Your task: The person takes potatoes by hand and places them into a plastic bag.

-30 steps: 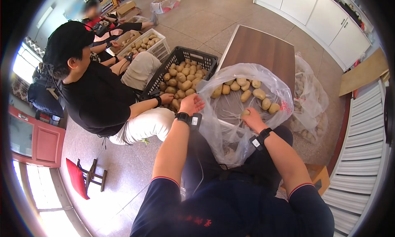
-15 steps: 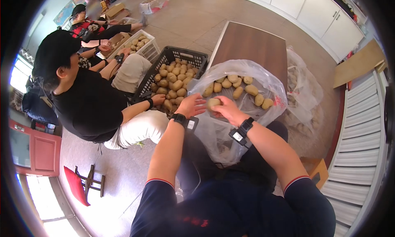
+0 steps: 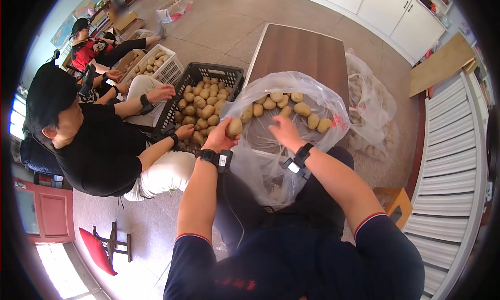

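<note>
My left hand (image 3: 221,137) is closed around a tan potato (image 3: 235,127), held at the left rim of a clear plastic bag (image 3: 260,177). Over the bag's opening, my right hand (image 3: 286,133) has its fingers partly spread with nothing visible in them. Just beyond its fingertips lies a potato (image 3: 285,111); whether they touch I cannot tell. Several more potatoes (image 3: 302,109) rest in the far part of the bag. The bag sits at my knees, against a brown-topped table (image 3: 302,50).
At left, a person in black (image 3: 99,149) reaches into a black crate (image 3: 234,81) of potatoes. Behind it stands a white crate (image 3: 171,71) with potatoes. Another filled plastic bag (image 3: 372,107) is right of the table. A red-seated stool (image 3: 99,250) lies on the floor.
The potato has passed from my right hand to my left. My right hand has moved away from it over the bag. The neighbour's far hand has risen above the crate.
</note>
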{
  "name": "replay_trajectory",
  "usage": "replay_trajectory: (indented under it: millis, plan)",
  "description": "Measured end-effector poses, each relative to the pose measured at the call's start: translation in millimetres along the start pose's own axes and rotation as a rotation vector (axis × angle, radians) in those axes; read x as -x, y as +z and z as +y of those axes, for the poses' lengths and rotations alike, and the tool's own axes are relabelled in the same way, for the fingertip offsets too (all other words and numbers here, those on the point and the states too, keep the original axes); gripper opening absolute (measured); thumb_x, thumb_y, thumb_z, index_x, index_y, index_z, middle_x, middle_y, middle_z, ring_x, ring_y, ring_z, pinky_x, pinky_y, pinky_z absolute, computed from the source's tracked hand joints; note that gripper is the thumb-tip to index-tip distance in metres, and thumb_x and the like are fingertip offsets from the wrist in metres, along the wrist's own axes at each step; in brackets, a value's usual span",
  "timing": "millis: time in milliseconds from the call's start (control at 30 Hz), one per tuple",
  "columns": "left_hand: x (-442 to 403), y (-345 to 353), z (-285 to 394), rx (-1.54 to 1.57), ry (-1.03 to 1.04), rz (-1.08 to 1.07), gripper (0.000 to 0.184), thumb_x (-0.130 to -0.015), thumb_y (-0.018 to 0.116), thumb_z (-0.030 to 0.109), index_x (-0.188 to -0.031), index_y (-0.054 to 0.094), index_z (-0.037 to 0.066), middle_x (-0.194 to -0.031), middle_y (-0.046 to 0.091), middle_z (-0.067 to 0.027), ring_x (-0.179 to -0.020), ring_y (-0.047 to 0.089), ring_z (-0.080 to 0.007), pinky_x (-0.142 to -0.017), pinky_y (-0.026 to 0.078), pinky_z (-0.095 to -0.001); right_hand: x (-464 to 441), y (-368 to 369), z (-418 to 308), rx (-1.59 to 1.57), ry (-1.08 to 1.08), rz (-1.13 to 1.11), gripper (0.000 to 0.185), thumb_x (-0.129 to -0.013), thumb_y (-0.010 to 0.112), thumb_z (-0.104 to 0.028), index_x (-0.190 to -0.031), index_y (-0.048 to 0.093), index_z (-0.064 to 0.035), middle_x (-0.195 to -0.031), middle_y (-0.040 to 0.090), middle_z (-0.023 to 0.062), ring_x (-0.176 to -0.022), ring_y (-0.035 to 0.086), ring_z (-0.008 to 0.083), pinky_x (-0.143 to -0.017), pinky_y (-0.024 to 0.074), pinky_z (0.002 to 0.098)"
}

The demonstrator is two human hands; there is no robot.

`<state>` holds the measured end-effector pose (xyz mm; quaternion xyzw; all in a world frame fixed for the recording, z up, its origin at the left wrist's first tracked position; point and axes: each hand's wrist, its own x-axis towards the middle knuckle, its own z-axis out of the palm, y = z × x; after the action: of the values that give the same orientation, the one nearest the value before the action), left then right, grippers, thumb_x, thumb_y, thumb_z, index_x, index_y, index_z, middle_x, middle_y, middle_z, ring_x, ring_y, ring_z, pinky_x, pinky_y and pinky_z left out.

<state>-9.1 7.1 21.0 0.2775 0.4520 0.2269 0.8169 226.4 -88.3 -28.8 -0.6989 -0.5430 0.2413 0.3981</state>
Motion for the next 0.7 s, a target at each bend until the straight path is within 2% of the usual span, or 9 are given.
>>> replay_trajectory:
  millis: [33,100,167,233,367,433,500,567,700]
  plan:
    - [-3,-3,0,0.024,0.040,0.020,0.033,-0.091,0.062,0.045,-0.103,0.057,0.015,-0.083,0.061,-0.0035,-0.058,0.056,-0.0206,-0.048,0.043,-0.0300,-2,-8,17,0.178,0.022,0.102,0.037,-0.080,0.069,-0.023,-0.110,0.063,-0.0022,-0.108,0.063,0.0211,-0.099,0.060,0.0370,-0.082,0.0485,0.0461]
    - [-8,-11,0,0.050,0.046,0.040,0.034,-0.091,0.062,0.045,-0.103,0.058,0.014,-0.082,0.061,-0.0037,-0.058,0.056,-0.0208,-0.048,0.043,-0.0300,-5,-25,50,0.345,-0.115,0.304,0.036,-0.079,0.067,-0.023,-0.107,0.063,-0.0013,-0.108,0.062,0.0217,-0.101,0.058,0.0404,-0.087,0.0456,0.0498]
    - [-9,-20,2,0.079,0.064,0.072,0.034,-0.091,0.062,0.046,-0.102,0.058,0.014,-0.082,0.061,-0.0040,-0.058,0.056,-0.0209,-0.048,0.044,-0.0301,-8,-56,53,0.560,0.114,0.229,0.035,-0.079,0.064,-0.024,-0.105,0.062,0.0000,-0.108,0.062,0.0222,-0.102,0.059,0.0404,-0.089,0.0444,0.0500]
    - [-11,-26,4,0.144,0.084,0.117,0.034,-0.092,0.061,0.046,-0.101,0.058,0.013,-0.083,0.061,-0.0042,-0.059,0.056,-0.0212,-0.049,0.044,-0.0303,-4,-75,67,0.708,0.155,0.283,0.035,-0.080,0.061,-0.025,-0.107,0.060,-0.0022,-0.110,0.062,0.0226,-0.104,0.059,0.0403,-0.089,0.0446,0.0490]
    - [-26,-54,3,0.303,0.143,0.208,0.039,-0.093,0.058,0.047,-0.105,0.058,0.010,-0.086,0.061,-0.0071,-0.065,0.057,-0.0225,-0.052,0.047,-0.0324,-6,-86,98,0.648,0.216,0.251,0.039,-0.081,0.062,-0.027,-0.112,0.058,-0.0051,-0.113,0.062,0.0206,-0.106,0.059,0.0384,-0.090,0.0436,0.0484]
    - [-36,-73,2,0.319,0.154,0.222,0.041,-0.094,0.056,0.046,-0.108,0.057,0.008,-0.089,0.060,-0.0101,-0.068,0.058,-0.0248,-0.054,0.049,-0.0342,-9,-88,99,0.634,0.272,0.016,0.042,-0.082,0.062,-0.030,-0.118,0.056,-0.0077,-0.117,0.061,0.0194,-0.111,0.058,0.0369,-0.094,0.0407,0.0491]
    - [-46,-86,0,0.446,0.128,0.359,0.041,-0.095,0.054,0.045,-0.109,0.056,0.006,-0.090,0.060,-0.0124,-0.070,0.057,-0.0272,-0.056,0.050,-0.0361,-6,-84,102,0.654,0.236,0.038,0.044,-0.082,0.063,-0.031,-0.120,0.056,-0.0082,-0.118,0.061,0.0186,-0.112,0.057,0.0356,-0.096,0.0389,0.0495]
    - [-52,-98,-3,0.489,0.134,0.359,0.041,-0.095,0.054,0.044,-0.110,0.055,0.006,-0.092,0.059,-0.0133,-0.071,0.057,-0.0282,-0.057,0.051,-0.0375,-6,-81,105,0.674,0.196,0.060,0.046,-0.083,0.063,-0.032,-0.122,0.056,-0.0086,-0.118,0.062,0.0178,-0.114,0.057,0.0344,-0.097,0.0372,0.0498]
    - [-52,-107,-5,0.528,0.199,0.434,0.037,-0.095,0.055,0.038,-0.113,0.052,0.006,-0.100,0.057,-0.0149,-0.075,0.058,-0.0301,-0.060,0.054,-0.0407,-2,-83,86,0.691,0.257,0.008,0.049,-0.079,0.067,-0.034,-0.123,0.057,-0.0132,-0.117,0.061,0.0165,-0.114,0.053,0.0378,-0.099,0.0363,0.0500]
